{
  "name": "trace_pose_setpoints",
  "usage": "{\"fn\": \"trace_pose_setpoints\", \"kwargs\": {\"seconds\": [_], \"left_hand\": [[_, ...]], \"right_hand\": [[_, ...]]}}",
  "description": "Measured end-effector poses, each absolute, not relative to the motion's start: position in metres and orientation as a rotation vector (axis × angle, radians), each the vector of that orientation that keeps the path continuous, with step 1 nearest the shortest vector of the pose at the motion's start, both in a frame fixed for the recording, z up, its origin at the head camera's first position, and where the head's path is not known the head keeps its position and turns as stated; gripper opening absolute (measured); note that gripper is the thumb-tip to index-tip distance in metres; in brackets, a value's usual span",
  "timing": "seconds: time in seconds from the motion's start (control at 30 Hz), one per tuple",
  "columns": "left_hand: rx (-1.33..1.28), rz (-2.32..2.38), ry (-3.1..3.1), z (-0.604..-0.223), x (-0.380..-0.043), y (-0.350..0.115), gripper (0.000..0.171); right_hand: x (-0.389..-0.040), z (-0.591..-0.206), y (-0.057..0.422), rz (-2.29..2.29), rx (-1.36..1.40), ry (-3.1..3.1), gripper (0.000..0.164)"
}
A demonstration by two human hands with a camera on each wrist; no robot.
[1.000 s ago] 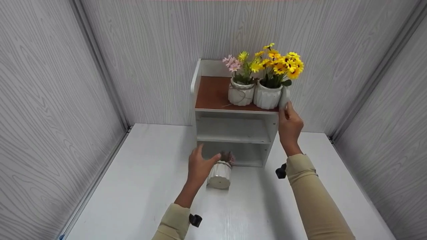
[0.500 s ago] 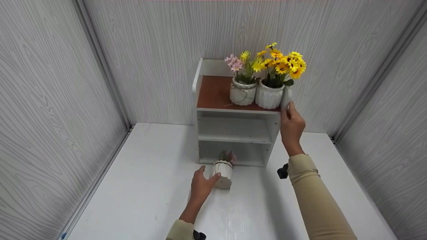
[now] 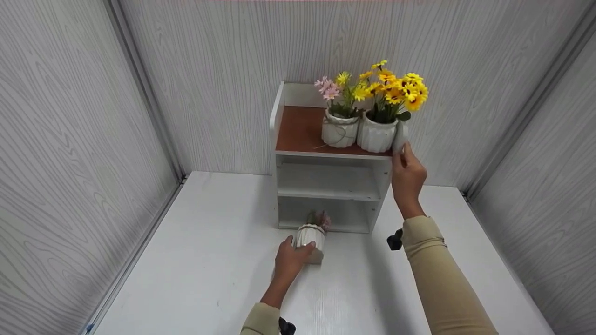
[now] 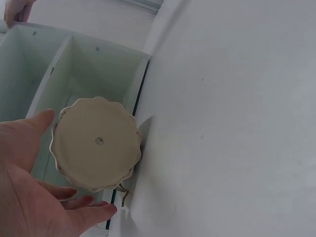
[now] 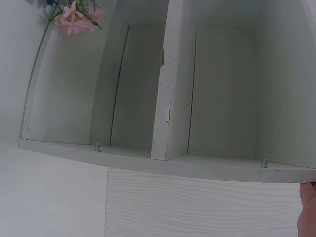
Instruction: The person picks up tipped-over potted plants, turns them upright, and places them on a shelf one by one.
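Note:
A white ribbed flowerpot (image 3: 310,235) with pink flowers lies on its side on the tabletop, flowers toward the shelf's bottom compartment. Its scalloped base (image 4: 96,153) faces the left wrist camera, where a bit of twine shows at its rim. My left hand (image 3: 289,261) is around the pot's left and near side, thumb and fingers spread; the left wrist view shows gaps between the fingers (image 4: 89,216) and the pot. My right hand (image 3: 409,179) pinches the upper right side panel of the small white shelf (image 3: 330,180); only part of that hand enters the right wrist view.
On the shelf's brown top (image 3: 298,128) stand two white pots, one with pink and yellow flowers (image 3: 340,132), one with yellow-orange flowers (image 3: 376,135). Two compartments lie below. White wood-grain walls (image 3: 223,83) enclose the white table (image 3: 209,260).
My left hand has come down from above and left of the lying flowerpot, then moved right to its side. My right hand keeps its hold on the shelf panel.

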State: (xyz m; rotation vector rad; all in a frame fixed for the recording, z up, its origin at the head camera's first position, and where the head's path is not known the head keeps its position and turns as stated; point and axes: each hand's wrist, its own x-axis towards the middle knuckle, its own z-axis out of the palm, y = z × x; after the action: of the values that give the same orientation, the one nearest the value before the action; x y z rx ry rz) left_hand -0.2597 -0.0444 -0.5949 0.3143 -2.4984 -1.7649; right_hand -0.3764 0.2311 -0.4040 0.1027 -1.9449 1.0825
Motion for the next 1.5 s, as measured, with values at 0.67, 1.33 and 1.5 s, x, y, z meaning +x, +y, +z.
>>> {"fn": "trace_pose_setpoints", "kwargs": {"seconds": [0.67, 1.33, 1.5], "left_hand": [[0.19, -1.793, -2.464, -0.592, -0.262, -0.036, 0.073], [0.012, -1.847, -2.448, -0.609, -0.227, -0.051, 0.095], [0.02, -1.869, -2.517, -0.612, -0.22, -0.056, 0.107]], "right_hand": [[-0.376, -0.399, 0.226, 1.065, 0.104, -1.947, 0.038], [-0.374, -0.401, 0.227, 1.086, 0.105, -1.945, 0.04], [-0.374, -0.403, 0.23, 1.08, 0.086, -1.957, 0.04]]}}
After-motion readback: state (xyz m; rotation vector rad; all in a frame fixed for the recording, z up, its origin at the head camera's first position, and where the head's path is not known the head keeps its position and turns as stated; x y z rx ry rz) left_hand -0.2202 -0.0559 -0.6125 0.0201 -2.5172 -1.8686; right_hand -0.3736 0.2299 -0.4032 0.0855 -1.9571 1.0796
